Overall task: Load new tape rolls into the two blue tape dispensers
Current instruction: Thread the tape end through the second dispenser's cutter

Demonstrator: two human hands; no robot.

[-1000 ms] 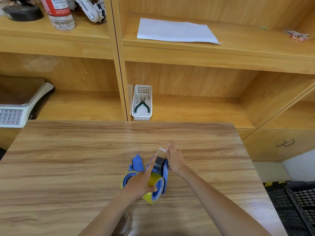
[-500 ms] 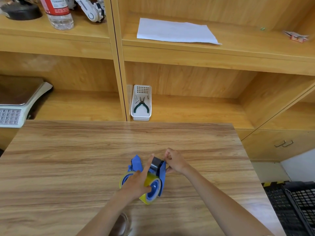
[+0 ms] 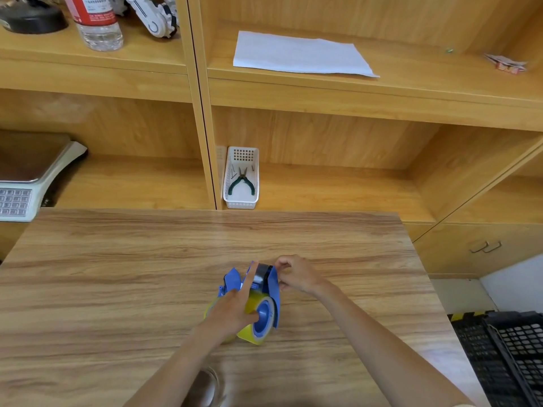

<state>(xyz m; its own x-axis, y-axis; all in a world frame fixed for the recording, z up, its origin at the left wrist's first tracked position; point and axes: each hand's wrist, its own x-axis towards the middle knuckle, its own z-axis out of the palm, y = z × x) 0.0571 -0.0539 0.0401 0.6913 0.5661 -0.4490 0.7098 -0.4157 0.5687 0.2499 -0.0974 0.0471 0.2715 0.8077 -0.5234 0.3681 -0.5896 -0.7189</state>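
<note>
The tape dispenser (image 3: 271, 284) was blue, its roll (image 3: 255, 333) a translucent yellow around a blue hub; the table (image 3: 117, 283) showed brown wood grain in streaks; the shelves (image 3: 338, 92) were a honey-toned wood; the sheet of paper (image 3: 299, 54) was plain white; the small basket (image 3: 241, 198) was white with a perforated grid; the pliers (image 3: 241, 183) had dark green handles; the crate (image 3: 508, 356) was black lattice.

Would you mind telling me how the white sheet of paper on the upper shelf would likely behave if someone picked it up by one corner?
The white sheet of paper lies thin and flat on the wooden upper shelf, so it would probably droop limply. It looks very light, and pushed, it would likely slide easily.
</note>
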